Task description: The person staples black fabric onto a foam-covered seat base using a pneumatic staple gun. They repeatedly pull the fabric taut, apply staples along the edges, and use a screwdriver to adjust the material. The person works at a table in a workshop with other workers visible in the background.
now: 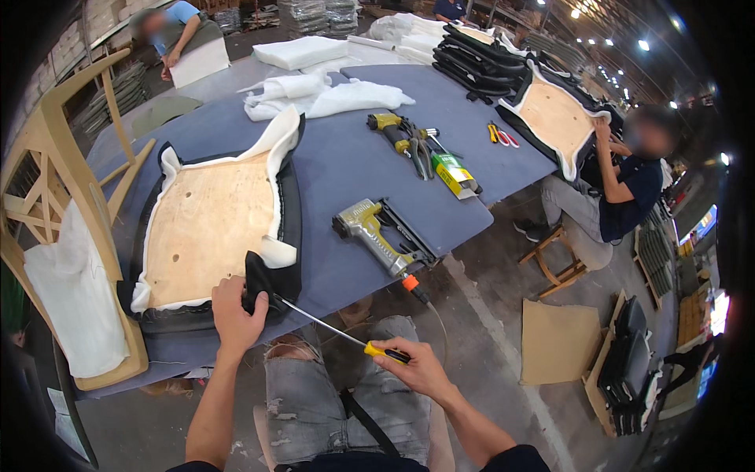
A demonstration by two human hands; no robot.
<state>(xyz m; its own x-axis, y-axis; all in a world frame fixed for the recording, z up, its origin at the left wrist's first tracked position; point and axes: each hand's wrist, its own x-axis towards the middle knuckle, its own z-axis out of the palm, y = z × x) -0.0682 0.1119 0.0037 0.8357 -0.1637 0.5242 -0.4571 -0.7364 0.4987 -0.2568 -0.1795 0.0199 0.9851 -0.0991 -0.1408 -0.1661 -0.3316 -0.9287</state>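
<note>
At the near left of the blue-grey bench (338, 157), a plywood seat panel (208, 236) lies flat, bordered by white padding (271, 197) and a black cover (291, 212); a loose flap of the cover stands up at the near right corner. The left hand (238, 311) rests at the panel's near edge, its thumb against the black flap; whether its fingers pinch the material cannot be told. The right hand (414, 366), over the person's lap, has its fingers wrapped around the yellow-and-black handle of a screwdriver (326, 324), whose long shaft slants up to the left and meets the flap beside the left thumb; its tip is not distinguishable. To the right of the panel lies a staple gun (373, 236) with an orange hose coupling (410, 282). Farther back are a second staple gun (386, 124), dark pliers (418, 153) and, touching them, a green-and-yellow box (456, 175). White wadding (330, 99) lies beyond the panel, and a wooden chair frame (71, 145) leans at the left. At the right, a seated co-worker (641, 173) has a hand on another padded panel (554, 118), near red-and-yellow pliers (502, 135).
</note>
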